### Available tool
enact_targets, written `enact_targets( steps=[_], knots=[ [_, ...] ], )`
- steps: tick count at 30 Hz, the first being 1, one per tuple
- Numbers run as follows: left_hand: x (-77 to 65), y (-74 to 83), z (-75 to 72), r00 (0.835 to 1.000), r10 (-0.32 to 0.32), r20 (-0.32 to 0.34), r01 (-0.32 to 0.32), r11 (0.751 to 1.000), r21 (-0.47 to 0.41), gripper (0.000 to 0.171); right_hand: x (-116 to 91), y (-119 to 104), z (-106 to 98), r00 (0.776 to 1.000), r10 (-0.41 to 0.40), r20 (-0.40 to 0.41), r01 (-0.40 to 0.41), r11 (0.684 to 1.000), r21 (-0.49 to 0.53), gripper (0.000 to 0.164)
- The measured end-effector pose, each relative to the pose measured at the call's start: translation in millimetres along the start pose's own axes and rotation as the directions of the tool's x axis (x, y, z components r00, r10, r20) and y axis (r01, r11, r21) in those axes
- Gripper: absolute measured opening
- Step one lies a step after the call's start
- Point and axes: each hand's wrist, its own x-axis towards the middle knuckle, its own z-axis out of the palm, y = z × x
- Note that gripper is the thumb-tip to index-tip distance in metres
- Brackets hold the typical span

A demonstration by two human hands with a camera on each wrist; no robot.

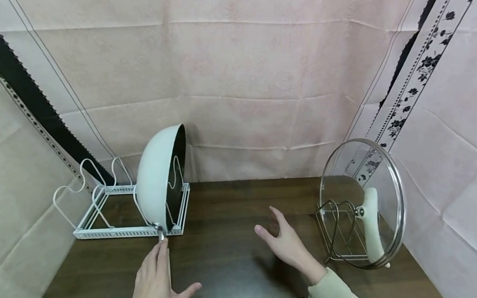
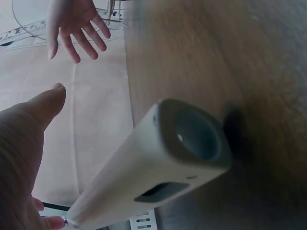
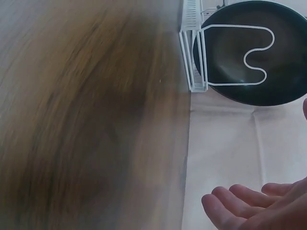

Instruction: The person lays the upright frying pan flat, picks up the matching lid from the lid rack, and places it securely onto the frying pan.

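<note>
Head: tabletop beneath pan (cloth behind)

Pan in rack, just beyond the left hand; lid in wire stand, right of the right hand

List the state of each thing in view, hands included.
Pan: on edge in the white rack, hollow facing right
White rack: holding the pan
Glass lid: on edge, held by the wire rack
Wire rack: holding the lid
Left hand: at the pan's handle, thumb spread
Right hand: empty, thumb spread
</note>
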Motion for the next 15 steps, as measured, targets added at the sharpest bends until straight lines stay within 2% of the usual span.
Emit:
enact_targets(
  steps=[6,11,15],
  knots=[
    [-3.2,1.5,0.3,0.993,-0.089,0.072,0.092,0.995,-0.037,0.133,2.2,-10.7,5.7,0.999,0.027,0.042,-0.032,0.993,0.118,0.08],
    [-5.6,2.7,0.8,0.982,-0.152,0.115,0.162,0.983,-0.081,0.132,4.0,-18.2,11.7,0.997,0.021,0.081,-0.033,0.988,0.148,0.078],
    [-8.8,3.0,5.8,0.976,-0.176,0.128,0.196,0.967,-0.162,0.129,3.6,-21.6,16.3,0.993,0.016,0.114,-0.034,0.987,0.157,0.078]
  ],
)
